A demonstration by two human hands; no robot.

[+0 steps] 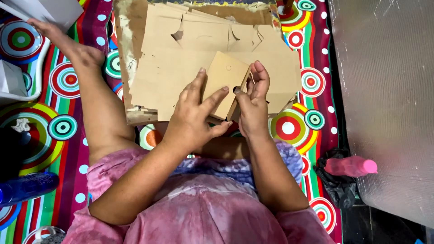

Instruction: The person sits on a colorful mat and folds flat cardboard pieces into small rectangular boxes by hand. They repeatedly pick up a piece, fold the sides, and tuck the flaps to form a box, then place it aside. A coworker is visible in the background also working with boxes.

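A tan cardboard piece (224, 74), partly folded into a box shape with a small round hole, is held between both my hands. My left hand (195, 118) lies flat on its face with fingers spread. My right hand (253, 101) pinches the folded right edge flap between thumb and fingers. The piece rests over a stack of flat die-cut cardboard sheets (181, 49) on a worn wooden board (127, 40).
I sit on a colourful mat (63, 81) with circles and stripes, my left leg stretched out along it. A pink bottle (351, 166) lies on a black bag at right, next to a silver sheet (384, 90). A blue bottle (27, 187) lies at lower left.
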